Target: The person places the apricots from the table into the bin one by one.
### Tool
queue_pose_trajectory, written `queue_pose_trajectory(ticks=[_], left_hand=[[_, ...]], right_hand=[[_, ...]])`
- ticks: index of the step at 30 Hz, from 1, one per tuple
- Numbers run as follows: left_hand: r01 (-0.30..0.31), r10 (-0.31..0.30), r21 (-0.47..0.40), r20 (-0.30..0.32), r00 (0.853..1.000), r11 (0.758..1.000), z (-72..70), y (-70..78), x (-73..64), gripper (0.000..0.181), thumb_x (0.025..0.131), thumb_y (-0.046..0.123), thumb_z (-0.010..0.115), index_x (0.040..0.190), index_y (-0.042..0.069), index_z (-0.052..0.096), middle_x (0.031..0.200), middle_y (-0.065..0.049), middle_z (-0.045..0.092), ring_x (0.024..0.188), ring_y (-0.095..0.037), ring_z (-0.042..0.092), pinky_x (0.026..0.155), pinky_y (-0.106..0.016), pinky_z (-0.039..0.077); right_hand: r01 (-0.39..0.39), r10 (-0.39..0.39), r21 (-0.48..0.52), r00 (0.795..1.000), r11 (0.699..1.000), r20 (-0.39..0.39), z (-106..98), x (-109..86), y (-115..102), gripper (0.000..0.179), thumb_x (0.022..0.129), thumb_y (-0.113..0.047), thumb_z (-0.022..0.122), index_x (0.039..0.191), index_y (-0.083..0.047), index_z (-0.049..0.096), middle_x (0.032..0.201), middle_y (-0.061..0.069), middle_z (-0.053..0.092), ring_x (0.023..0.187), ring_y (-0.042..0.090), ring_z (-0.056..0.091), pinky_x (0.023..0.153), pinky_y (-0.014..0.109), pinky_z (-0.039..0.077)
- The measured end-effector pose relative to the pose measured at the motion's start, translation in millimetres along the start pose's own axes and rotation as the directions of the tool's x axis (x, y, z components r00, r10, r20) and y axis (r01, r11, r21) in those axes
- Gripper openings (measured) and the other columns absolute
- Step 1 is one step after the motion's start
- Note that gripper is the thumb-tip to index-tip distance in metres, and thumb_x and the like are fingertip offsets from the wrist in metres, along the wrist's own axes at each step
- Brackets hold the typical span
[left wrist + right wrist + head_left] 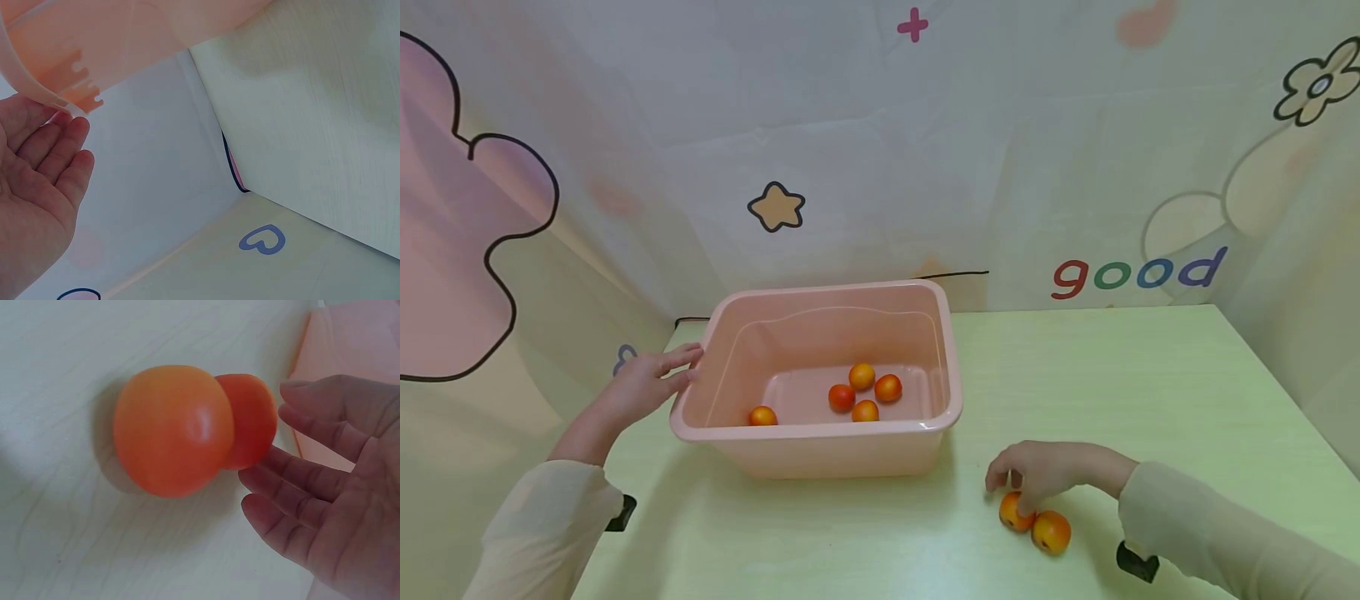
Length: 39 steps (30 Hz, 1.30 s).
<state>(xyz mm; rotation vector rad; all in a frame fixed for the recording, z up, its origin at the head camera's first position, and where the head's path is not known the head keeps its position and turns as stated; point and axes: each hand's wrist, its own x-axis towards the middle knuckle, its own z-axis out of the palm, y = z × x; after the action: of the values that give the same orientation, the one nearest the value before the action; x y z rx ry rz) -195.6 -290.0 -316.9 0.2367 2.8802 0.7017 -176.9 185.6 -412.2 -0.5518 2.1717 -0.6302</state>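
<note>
My left hand (647, 385) touches the left rim of a pink plastic basin (827, 454), its fingers fairly straight. In the left wrist view the fingertips (78, 128) lie right at the basin's rim (37, 90). My right hand (1051, 471) reaches over a round orange-red fruit (1013, 515), thumb and fingers spread about it. A second, more orange fruit (1051, 533) sits beside it on the table. From the right wrist, this nearer fruit (172, 431) partly hides the redder one (253, 422), which lies by my loosely bent fingers (300, 472).
Inside the basin are several similar fruits (862, 377), mostly grouped right of its middle, with one fruit (763, 416) toward the left. The pale green table (1120, 375) stands against a printed cloth backdrop (865, 167). Cloth also flanks both sides.
</note>
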Motion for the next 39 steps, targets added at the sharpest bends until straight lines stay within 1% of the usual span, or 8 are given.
queue_pose_trajectory(ticks=[6,15,21,26,32,39], left_hand=[[0.003,-0.003,-0.010,0.003,1.000,1.000,0.8,-0.8,-0.6,0.059,0.089,0.038,0.048,0.137,0.008,0.033,0.141,-0.018,0.030,0.123,-0.047,0.029,0.090,-0.064,0.031],[-0.013,0.013,-0.011,-0.006,1.000,1.000,0.2,-2.4,0.2,0.058,0.089,0.037,0.049,0.136,0.007,0.034,0.141,-0.018,0.030,0.123,-0.046,0.030,0.091,-0.062,0.031],[-0.003,0.003,-0.011,-0.002,1.000,1.000,0.7,-2.4,0.5,0.058,0.089,0.037,0.049,0.136,0.008,0.033,0.142,-0.018,0.029,0.124,-0.047,0.029,0.091,-0.063,0.031],[0.003,-0.003,-0.005,0.004,1.000,1.000,0.6,-1.8,-0.6,0.058,0.089,0.037,0.049,0.137,0.008,0.032,0.142,-0.018,0.029,0.124,-0.047,0.029,0.090,-0.063,0.031],[0.004,-0.004,-0.011,0.003,1.000,1.000,-0.1,-2.2,-0.3,0.058,0.089,0.037,0.048,0.137,0.009,0.032,0.142,-0.017,0.028,0.124,-0.047,0.028,0.091,-0.064,0.030],[0.024,-0.024,-0.019,0.016,1.000,1.000,-1.0,0.1,-0.7,0.059,0.089,0.039,0.048,0.138,0.010,0.030,0.143,-0.017,0.027,0.125,-0.047,0.027,0.090,-0.064,0.030]], right_hand=[[0.024,-0.024,-0.061,1.000,0.998,-0.002,6.0,1.8,1.8,0.033,0.068,0.004,0.067,0.090,-0.019,0.062,0.082,-0.005,0.053,0.077,0.014,0.046,0.071,0.027,0.040],[0.006,-0.005,-0.086,1.000,0.996,0.011,7.7,3.0,1.7,0.029,0.067,0.003,0.067,0.087,-0.017,0.063,0.078,-0.006,0.054,0.074,0.012,0.046,0.069,0.025,0.040],[0.033,-0.033,-0.097,0.999,0.995,0.006,6.7,3.9,2.4,0.024,0.068,-0.002,0.069,0.084,-0.018,0.064,0.076,-0.007,0.054,0.073,0.011,0.047,0.067,0.024,0.040],[0.070,-0.073,-0.128,0.997,0.989,-0.024,-0.3,2.9,1.7,0.022,0.068,-0.005,0.068,0.083,-0.019,0.063,0.076,-0.007,0.054,0.073,0.011,0.046,0.066,0.024,0.039],[0.156,-0.166,-0.165,0.985,0.974,-0.050,-13.7,2.3,0.9,0.021,0.066,-0.006,0.066,0.084,-0.016,0.062,0.074,-0.006,0.052,0.070,0.010,0.045,0.062,0.022,0.039],[0.180,-0.191,-0.149,0.980,0.972,-0.061,-23.1,-1.2,-5.6,0.020,0.069,-0.007,0.068,0.088,-0.013,0.062,0.077,-0.005,0.054,0.072,0.011,0.046,0.064,0.022,0.040]])
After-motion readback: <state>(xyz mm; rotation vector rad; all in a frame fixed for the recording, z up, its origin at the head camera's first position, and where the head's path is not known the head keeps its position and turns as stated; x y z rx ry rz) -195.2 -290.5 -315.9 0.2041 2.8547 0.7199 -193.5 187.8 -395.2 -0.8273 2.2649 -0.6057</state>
